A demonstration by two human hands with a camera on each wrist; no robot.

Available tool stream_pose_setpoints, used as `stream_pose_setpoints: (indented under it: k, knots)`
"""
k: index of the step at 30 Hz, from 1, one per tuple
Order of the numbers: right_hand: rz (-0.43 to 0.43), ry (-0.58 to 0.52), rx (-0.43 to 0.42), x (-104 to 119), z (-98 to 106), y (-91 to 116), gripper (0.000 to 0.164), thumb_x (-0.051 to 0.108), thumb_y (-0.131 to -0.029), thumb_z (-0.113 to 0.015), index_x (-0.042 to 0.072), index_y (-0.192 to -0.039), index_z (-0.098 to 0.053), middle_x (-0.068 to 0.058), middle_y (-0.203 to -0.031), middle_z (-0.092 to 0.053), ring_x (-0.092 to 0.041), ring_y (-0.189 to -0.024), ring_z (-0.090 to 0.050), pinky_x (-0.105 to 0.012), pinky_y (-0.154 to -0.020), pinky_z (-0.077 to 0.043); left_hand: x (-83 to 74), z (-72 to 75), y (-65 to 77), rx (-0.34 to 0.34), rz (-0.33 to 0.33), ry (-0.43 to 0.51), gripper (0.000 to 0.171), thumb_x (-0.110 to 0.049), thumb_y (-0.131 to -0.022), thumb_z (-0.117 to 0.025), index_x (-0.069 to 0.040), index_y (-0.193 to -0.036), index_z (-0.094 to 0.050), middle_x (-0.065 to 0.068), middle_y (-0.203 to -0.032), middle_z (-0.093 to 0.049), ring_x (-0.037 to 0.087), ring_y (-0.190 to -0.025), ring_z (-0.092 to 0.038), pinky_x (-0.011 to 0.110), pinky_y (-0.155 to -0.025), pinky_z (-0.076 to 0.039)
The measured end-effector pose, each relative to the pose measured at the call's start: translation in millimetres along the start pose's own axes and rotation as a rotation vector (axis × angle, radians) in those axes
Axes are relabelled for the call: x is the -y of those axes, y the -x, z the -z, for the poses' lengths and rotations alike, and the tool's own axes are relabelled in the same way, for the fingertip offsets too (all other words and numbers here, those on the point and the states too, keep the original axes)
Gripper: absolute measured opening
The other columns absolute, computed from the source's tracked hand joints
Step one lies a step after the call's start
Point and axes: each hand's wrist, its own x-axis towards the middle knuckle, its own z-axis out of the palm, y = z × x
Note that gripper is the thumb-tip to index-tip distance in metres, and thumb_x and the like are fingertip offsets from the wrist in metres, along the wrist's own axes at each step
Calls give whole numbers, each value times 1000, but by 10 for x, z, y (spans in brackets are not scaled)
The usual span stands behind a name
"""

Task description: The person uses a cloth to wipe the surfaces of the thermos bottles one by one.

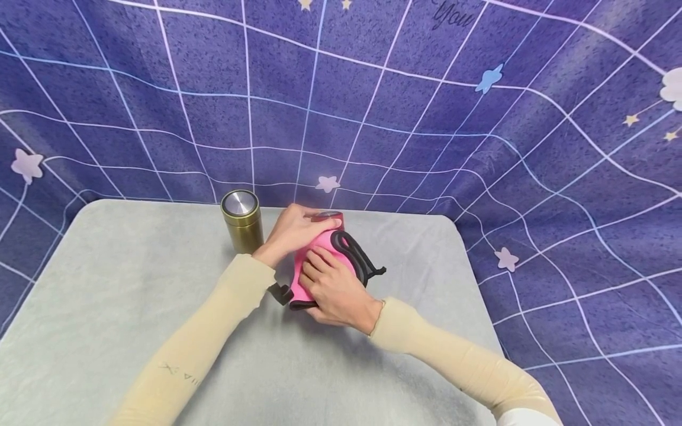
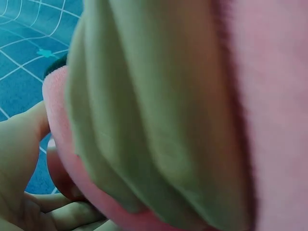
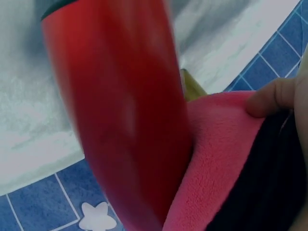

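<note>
In the head view, my left hand (image 1: 295, 228) holds a red flask (image 1: 337, 220), its thumb across the side near the top. Just below it, my right hand (image 1: 338, 293) curls its fingers over a pink fleecy cloth piece (image 1: 301, 275) with black edging and a black cord. The right wrist view shows the flask (image 3: 125, 106) lying against the pink fleece (image 3: 226, 125), a fingertip pressing the cloth's edge. Close-up fingers cover much of the pink cloth (image 2: 279, 120) in the left wrist view. Hands and cloth hide most of the flask in the head view.
An olive-gold thermos (image 1: 246, 228) with a silver lid stands left of my left hand. A grey cloth covers the table (image 1: 256, 367). Behind and to the right hangs a purple-blue curtain (image 1: 373, 100) with white lines and stars. A black strap end (image 1: 281, 294) sticks out beside the cloth.
</note>
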Motion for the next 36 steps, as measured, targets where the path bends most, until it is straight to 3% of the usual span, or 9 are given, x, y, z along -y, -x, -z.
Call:
stream_pose_setpoints:
  k: [5, 13, 18, 23, 30, 36]
  knots:
    - [21, 17, 40, 68, -33, 14, 50, 49, -90, -62, 9, -115, -78, -6, -122, -76, -32, -133, -59, -44, -130, -28, -25, 10, -6, -6, -29, -20, 63, -61, -82, -85, -11, -120, -83, 5, -106, -82, 20, -86, -68, 35, -70, -53]
    - [47, 57, 79, 149, -94, 50, 50, 53, -92, -59, 12, -114, -79, -3, -118, -78, -29, -130, -61, -44, -130, -29, -66, 41, -13, 1, -30, -9, 56, -58, -82, -86, -15, -117, -84, -2, -81, -78, 20, -65, -74, 35, -63, -52]
    - [54, 57, 83, 202, -116, 71, 48, 51, -92, -58, 13, -111, -79, -1, -114, -78, -29, -127, -62, -44, -129, -30, -55, 44, -16, 2, -3, 0, 66, -59, -81, -87, -10, -124, -81, 2, -84, -79, 23, -68, -74, 36, -63, -51]
    - [59, 42, 119, 270, -137, 101, 45, 49, -93, -56, 14, -110, -79, 0, -113, -78, -28, -126, -62, -43, -129, -31, -55, 56, -10, 1, 8, 25, 71, -56, -81, -88, -5, -129, -78, 9, -101, -81, 21, -71, -75, 34, -66, -53]
    - [60, 25, 122, 346, -181, 140, 41, 49, -94, -57, 16, -104, -78, 2, -106, -77, -26, -122, -63, -41, -124, -37, -84, 99, -12, -25, -17, 30, 65, -56, -81, -88, -7, -124, -81, 5, -90, -80, 19, -70, -68, 34, -62, -51]
    - [60, 7, 133, 399, -205, 170, 38, 50, -92, -59, 17, -100, -77, 4, -101, -76, -25, -116, -63, -40, -115, -43, -101, 126, -12, -34, -14, 30, 69, -57, -82, -88, -6, -127, -79, 6, -92, -80, 20, -72, -70, 34, -63, -52]
